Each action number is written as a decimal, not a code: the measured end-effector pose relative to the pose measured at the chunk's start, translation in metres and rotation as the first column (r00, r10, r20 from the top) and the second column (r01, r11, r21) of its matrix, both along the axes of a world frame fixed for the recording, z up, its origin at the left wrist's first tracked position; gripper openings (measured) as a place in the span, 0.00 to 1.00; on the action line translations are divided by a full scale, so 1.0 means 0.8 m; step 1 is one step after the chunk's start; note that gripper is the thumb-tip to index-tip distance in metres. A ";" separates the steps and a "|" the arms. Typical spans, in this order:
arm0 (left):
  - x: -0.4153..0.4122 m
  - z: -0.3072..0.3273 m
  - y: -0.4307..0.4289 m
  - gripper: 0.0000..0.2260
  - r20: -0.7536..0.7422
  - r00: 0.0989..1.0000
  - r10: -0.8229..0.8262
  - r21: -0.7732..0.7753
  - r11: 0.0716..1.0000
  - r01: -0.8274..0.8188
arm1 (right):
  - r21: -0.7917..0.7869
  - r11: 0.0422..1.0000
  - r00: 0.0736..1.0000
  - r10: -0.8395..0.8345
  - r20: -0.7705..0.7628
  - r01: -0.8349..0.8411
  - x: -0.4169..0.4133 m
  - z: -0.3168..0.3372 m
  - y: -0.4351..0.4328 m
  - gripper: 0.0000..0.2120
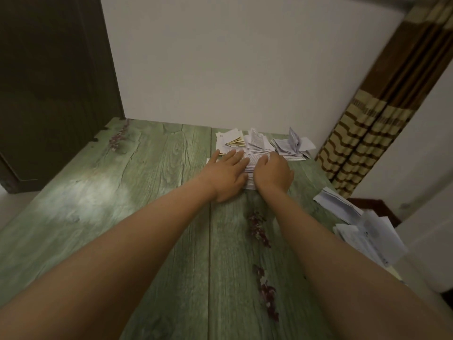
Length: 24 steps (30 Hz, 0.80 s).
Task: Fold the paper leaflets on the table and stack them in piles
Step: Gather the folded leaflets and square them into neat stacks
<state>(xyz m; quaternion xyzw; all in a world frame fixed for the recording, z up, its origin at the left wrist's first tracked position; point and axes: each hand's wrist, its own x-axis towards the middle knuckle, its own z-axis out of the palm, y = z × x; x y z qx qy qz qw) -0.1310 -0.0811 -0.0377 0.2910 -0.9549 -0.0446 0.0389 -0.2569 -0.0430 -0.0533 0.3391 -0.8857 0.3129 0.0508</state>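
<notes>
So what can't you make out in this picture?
All in the head view:
The pile being worked on: mostly covered by the left hand and right hand.
The right hand's fingertips: curled out of sight, so any grip is unclear.
Print on the far piles: too small.
The loose leaflets at the right: blurred.

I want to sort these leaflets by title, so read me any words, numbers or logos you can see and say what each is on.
No text here can be read as words.
The stack under the left hand and right hand: printed lines on top, too small and blurred.
The far piles: dense print, unreadable.
The loose leaflets at the right edge: faint marks, blurred.
The table: flower pattern, no lettering.
</notes>
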 end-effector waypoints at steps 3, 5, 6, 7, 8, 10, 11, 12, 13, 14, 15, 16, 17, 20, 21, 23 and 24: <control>-0.001 0.003 0.003 0.23 -0.047 0.999 0.001 0.011 1.000 -0.001 | -0.109 0.993 0.999 -0.034 0.039 0.038 -0.003 0.008 0.002 0.17; -0.003 0.004 0.003 0.23 -0.060 0.998 -0.006 0.014 1.000 0.007 | -0.150 0.988 0.995 -0.023 0.102 0.038 -0.003 0.013 0.003 0.16; -0.005 0.003 0.003 0.22 -0.063 0.998 -0.011 0.015 1.000 0.012 | -0.155 0.987 0.989 -0.005 0.145 0.028 -0.004 0.014 0.004 0.15; -0.007 0.002 0.003 0.22 -0.067 0.998 -0.013 0.014 1.000 0.014 | -0.152 0.988 0.980 0.018 0.197 0.012 -0.004 0.016 0.007 0.13; -0.007 0.000 0.003 0.21 -0.072 0.997 -0.010 0.010 1.000 0.010 | -0.143 0.990 0.967 0.041 0.252 -0.004 -0.003 0.017 0.009 0.12; -0.009 -0.007 0.005 0.20 -0.086 0.996 -0.001 -0.010 1.000 0.000 | -0.119 0.993 0.946 0.060 0.318 -0.023 -0.002 0.016 0.014 0.12; -0.010 -0.011 0.006 0.19 -0.098 0.995 0.011 -0.010 1.000 -0.012 | -0.113 0.993 0.944 0.064 0.322 -0.029 -0.001 0.015 0.016 0.13; -0.010 -0.016 0.007 0.19 -0.124 0.992 0.036 0.014 0.999 -0.034 | -0.110 0.993 0.946 0.065 0.317 -0.032 0.001 0.014 0.018 0.14; -0.011 -0.022 0.007 0.19 -0.164 0.984 0.075 0.069 0.996 -0.065 | -0.104 0.994 0.949 0.061 0.310 -0.030 0.002 0.012 0.019 0.15; -0.011 -0.026 0.007 0.20 -0.217 0.967 0.133 0.156 0.983 -0.100 | -0.093 0.995 0.950 0.051 0.307 -0.024 0.003 0.011 0.019 0.16; -0.011 -0.029 0.007 0.21 -0.273 0.941 0.198 0.259 0.957 -0.126 | -0.081 0.997 0.951 0.040 0.307 -0.016 0.004 0.010 0.020 0.17; -0.011 -0.032 0.006 0.25 -0.325 0.909 0.259 0.353 0.925 -0.137 | -0.070 0.997 0.951 0.032 0.308 -0.011 0.005 0.008 0.020 0.17; -0.011 -0.033 0.006 0.28 -0.362 0.883 0.300 0.414 0.900 -0.136 | -0.060 0.998 0.951 0.032 0.308 -0.014 0.007 0.007 0.021 0.18; -0.010 -0.033 0.005 0.35 -0.377 0.875 0.304 0.443 0.889 -0.118 | -0.032 0.998 0.962 0.054 0.266 -0.047 0.014 0.002 0.020 0.20; -0.009 -0.032 0.004 0.36 -0.363 0.881 0.303 0.443 0.888 -0.123 | -0.023 0.998 0.968 0.060 0.244 -0.056 0.017 0.001 0.019 0.20; -0.005 -0.031 0.006 0.37 -0.317 0.898 0.305 0.445 0.884 -0.143 | 0.001 0.998 0.979 0.058 0.196 -0.059 0.023 -0.003 0.019 0.19; -0.004 -0.033 0.006 0.39 -0.289 0.907 0.307 0.432 0.887 -0.163 | 0.009 0.998 0.983 0.056 0.176 -0.058 0.024 -0.005 0.020 0.19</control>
